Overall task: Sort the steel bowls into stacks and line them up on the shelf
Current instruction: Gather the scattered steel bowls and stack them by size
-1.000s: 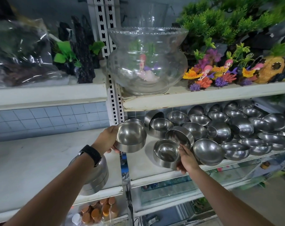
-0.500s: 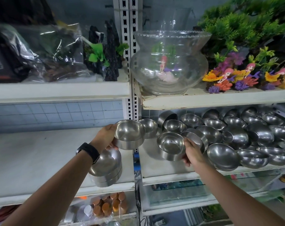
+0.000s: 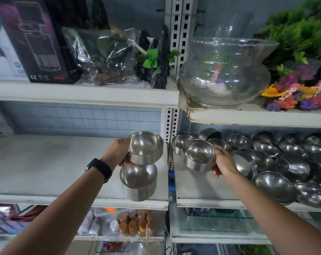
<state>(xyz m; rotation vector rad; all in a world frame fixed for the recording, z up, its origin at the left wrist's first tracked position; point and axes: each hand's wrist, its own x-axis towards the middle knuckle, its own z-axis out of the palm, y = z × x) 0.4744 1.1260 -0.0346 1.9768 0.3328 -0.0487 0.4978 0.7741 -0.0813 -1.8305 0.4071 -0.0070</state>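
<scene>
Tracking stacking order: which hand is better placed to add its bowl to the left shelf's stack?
Left, likely. The left hand holds its round steel bowl above the short stack of steel bowls; the right hand holds another steel bowl over the right-hand shelf.

The left shelf had lots of bare room, right up to the stack of bowls at its right end, where my left hand held a steel bowl just above. A post stood between the shelves. Loose bowls packed the right shelf. Only its front left corner lay bare, just by the other bowl in my right hand.
</scene>
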